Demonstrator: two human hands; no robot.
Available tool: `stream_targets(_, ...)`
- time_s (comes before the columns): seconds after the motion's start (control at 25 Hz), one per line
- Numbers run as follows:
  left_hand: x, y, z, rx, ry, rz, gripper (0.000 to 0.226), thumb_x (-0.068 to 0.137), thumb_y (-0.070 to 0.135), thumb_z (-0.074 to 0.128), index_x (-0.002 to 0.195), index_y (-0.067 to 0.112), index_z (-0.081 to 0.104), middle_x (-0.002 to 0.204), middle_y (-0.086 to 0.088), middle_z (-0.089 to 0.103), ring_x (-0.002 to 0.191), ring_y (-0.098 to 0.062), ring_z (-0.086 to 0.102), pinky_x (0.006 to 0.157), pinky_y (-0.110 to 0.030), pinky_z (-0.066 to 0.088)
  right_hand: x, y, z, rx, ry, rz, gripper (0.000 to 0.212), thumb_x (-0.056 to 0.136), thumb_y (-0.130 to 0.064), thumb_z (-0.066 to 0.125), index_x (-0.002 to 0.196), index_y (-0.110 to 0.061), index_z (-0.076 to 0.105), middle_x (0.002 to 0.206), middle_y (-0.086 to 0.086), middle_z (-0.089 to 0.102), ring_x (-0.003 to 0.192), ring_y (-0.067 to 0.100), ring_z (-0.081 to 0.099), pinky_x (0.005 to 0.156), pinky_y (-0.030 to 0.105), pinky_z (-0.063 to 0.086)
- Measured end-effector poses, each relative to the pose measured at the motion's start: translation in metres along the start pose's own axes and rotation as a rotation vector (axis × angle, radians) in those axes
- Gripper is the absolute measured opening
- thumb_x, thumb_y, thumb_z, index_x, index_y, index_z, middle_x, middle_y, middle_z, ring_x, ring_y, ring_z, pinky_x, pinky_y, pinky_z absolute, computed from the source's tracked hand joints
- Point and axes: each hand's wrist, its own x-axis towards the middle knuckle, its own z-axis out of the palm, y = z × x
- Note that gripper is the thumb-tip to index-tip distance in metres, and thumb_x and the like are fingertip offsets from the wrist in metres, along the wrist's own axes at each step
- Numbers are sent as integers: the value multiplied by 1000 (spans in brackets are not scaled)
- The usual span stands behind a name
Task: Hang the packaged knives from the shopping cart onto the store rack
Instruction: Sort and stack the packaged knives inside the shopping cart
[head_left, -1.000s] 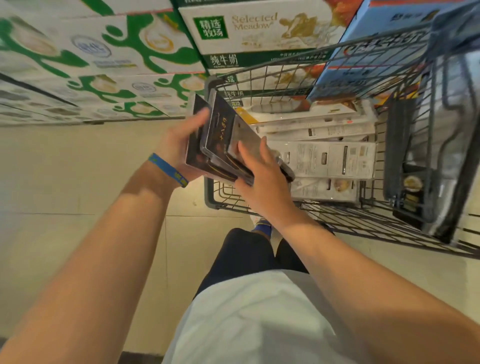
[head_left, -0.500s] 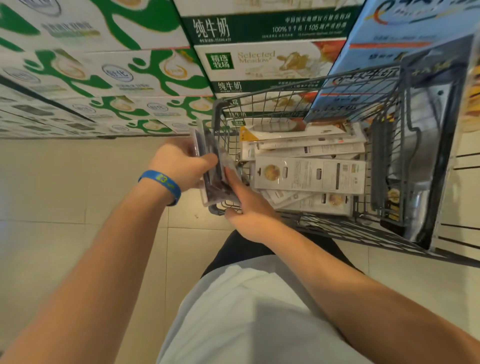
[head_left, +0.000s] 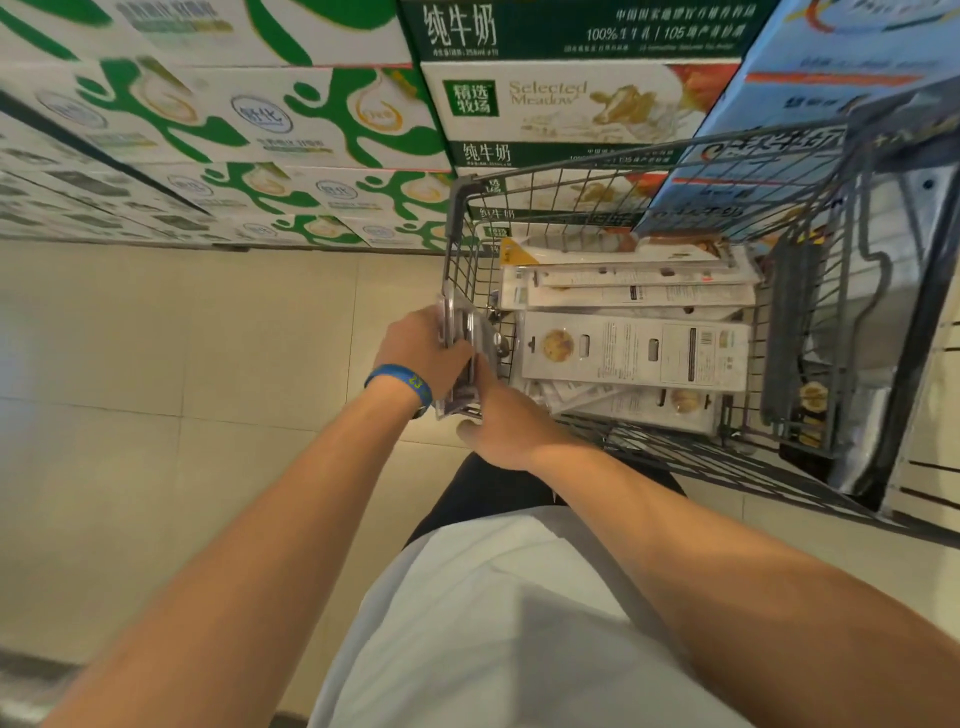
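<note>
Turning knife packs (head_left: 460, 335) edge-on, lower.

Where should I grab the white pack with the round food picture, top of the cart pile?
Pinch the hang-hole end of the white pack, from above. It lies flat atop the pile, lengthwise across the shopping cart, that end beside the left wall. Free the right hand from the held packs first.

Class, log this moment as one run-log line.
left hand grips packs | right hand touches packs | cart holds more | rack unseen
</note>
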Motion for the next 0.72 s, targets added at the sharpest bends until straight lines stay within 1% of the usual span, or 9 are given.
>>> stream_targets(0.12,3,-5,-4,49,-70,116,28,84,23,61,62,30,45,58,11,50,54,-6,45,47,-20,29,-5,-2,9,-66,68,53,73,95,-35,57,152,-34,12,102,3,62,82,22,57,65,32,41)
stream_targets(0.16,7,-7,-4,58,-102,99,28,86,24,60,63,29,45,59,10,50,55,-9,47,48,-22,30,-4,-1,10,-72,44,49,72,96,-35,56,153,-34,13,105,4,62,83,22,56,64,31,40)
stream_targets(0.24,15,-11,-6,66,-78,7,24,90,25,57,69,28,46,63,8,50,60,-17,50,49,-24,30,-1,2,8,-63,-19,-1,64,96,-31,56,152,-30,25,124,7,63,95,25,59,68,30,43)
stream_targets(0.32,21,-18,-12,22,49,-105,9,91,30,59,90,22,55,70,6,55,71,-27,58,54,-27,36,5,8,1,-78,-59,-54,56,96,-29,56,149,-26,40,136,6,60,113,28,61,81,32,47)
stream_targets(0.4,19,-27,-13,-34,125,-143,48,87,34,66,130,21,50,96,-3,66,92,-32,64,69,-32,48,13,19,-4,-80,-40,-61,46,98,-30,54,144,-23,51,131,6,64,111,25,62,81,30,47)
stream_targets(0.44,16,-30,-12,-29,147,-115,68,85,35,69,144,22,38,117,-7,65,104,-33,62,79,-36,51,17,27,-8,-80,-8,-39,42,99,-30,53,140,-21,55,128,6,66,106,23,63,76,27,46)
stream_targets(0.52,10,-24,-8,67,231,11,88,82,37,70,155,23,23,143,-11,49,120,-34,54,93,-44,49,26,49,-21,-109,63,55,41,101,-31,51,140,-18,55,129,9,66,106,24,64,74,27,45)
stream_targets(0.64,12,0,-4,230,322,178,81,80,43,64,152,23,33,157,-12,32,141,-37,34,109,-52,37,39,91,-48,-230,88,236,55,101,-36,55,150,-14,45,136,14,59,117,32,62,86,36,50)
stream_targets(0.72,25,20,1,318,379,333,64,83,38,62,142,20,48,156,-12,37,144,-37,30,114,-54,30,51,117,-63,-337,76,330,60,97,-38,62,148,-11,44,131,15,58,116,33,59,85,37,50)
